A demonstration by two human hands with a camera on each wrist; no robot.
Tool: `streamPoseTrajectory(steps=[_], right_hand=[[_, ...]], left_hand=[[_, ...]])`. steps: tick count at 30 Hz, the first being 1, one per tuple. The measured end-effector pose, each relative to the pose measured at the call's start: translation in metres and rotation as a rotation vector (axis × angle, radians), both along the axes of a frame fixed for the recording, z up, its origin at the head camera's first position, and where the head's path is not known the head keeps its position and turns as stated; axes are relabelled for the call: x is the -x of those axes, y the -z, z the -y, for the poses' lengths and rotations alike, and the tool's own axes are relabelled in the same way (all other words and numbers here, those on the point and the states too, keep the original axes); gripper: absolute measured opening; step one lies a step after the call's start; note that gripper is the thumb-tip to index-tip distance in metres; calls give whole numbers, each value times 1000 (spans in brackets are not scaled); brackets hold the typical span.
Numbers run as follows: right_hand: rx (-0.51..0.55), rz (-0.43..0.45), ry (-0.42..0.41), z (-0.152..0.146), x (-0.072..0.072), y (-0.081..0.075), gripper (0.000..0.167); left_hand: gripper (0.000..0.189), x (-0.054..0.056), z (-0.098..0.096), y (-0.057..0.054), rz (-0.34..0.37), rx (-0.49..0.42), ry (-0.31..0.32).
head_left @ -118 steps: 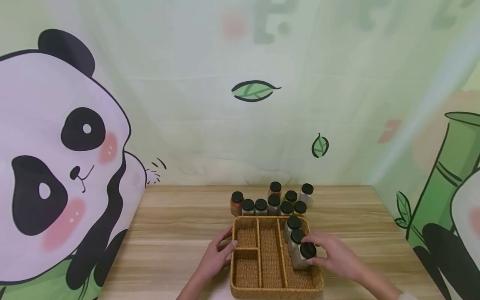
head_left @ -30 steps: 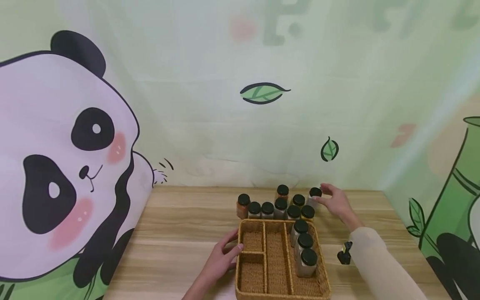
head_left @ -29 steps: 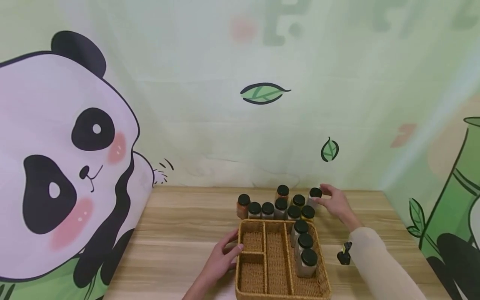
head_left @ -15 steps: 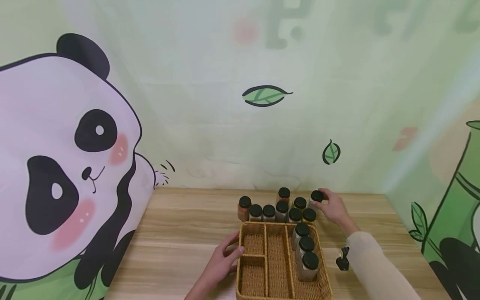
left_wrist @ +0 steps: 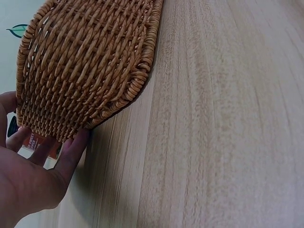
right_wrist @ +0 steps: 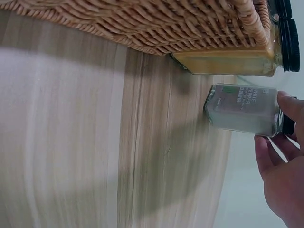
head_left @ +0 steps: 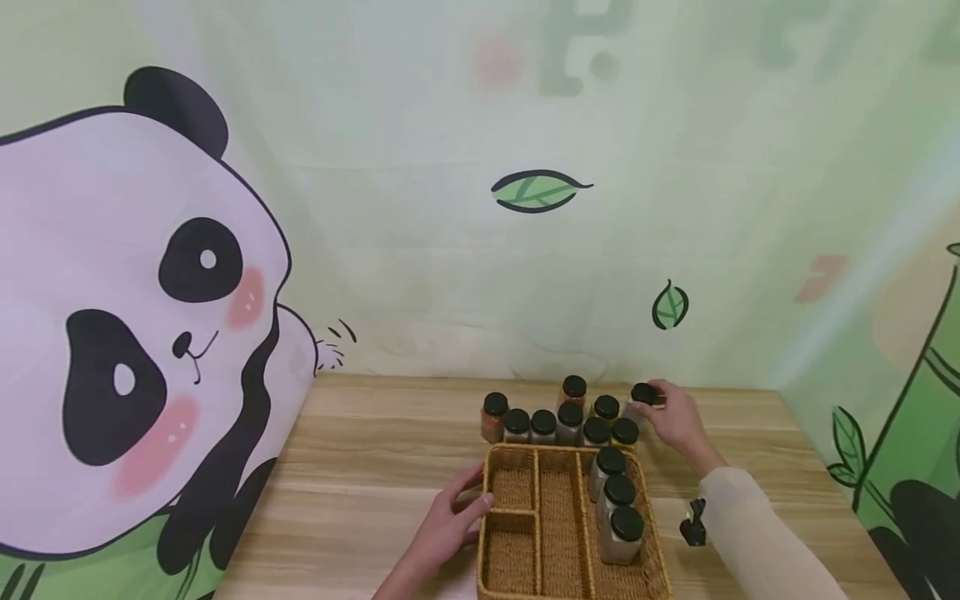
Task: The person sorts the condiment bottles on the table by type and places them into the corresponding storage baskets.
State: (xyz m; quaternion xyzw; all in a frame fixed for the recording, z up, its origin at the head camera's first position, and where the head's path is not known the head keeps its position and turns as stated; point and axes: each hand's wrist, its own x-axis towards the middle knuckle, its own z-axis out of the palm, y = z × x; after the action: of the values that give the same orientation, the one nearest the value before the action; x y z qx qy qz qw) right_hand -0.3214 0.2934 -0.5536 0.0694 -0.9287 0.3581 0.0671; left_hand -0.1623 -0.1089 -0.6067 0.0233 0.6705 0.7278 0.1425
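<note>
In the right wrist view, my right hand [head_left: 677, 421] pinches a glass spice jar [right_wrist: 243, 108] near its black lid. Its label reads white pepper. In the head view this jar is at the right end of the jar group by the wall. My left hand [head_left: 442, 527] grips the left side of a divided wicker basket [head_left: 536, 515], thumb at the rim and fingers against the outer wall. Three black-lidded jars [head_left: 621, 546] stand in a row in the basket's right compartment. Other spice jars [head_left: 543, 428] stand just behind the basket, one with orange-red contents [head_left: 492, 423].
The wooden table [head_left: 360, 467] runs back to a cloth backdrop [head_left: 420, 275] printed with a panda and leaves. A jar with yellow contents [right_wrist: 228, 61] stands close to the basket, beside the held jar. A small black device [head_left: 694, 523] is at the right sleeve.
Earlier, my right hand was at the front jar in the basket's right compartment. It has since moved back to the far-right jar and closed around its top. The left hand stays at the basket.
</note>
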Motion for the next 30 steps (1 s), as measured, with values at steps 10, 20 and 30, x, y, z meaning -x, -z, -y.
streamPoseTrajectory(steps=[10,20,30], right_hand=[[-21,7,2,-25,-16,-24,47],[-126,4,-70,-42,-51,-70,48],[-14,17,-182,-42,-92,-122,38]], left_hand=[[73,1,-2,3,-10,2,-2],[73,2,-2,2,-25,17,6],[73,1,-5,-1,-16,4,8]])
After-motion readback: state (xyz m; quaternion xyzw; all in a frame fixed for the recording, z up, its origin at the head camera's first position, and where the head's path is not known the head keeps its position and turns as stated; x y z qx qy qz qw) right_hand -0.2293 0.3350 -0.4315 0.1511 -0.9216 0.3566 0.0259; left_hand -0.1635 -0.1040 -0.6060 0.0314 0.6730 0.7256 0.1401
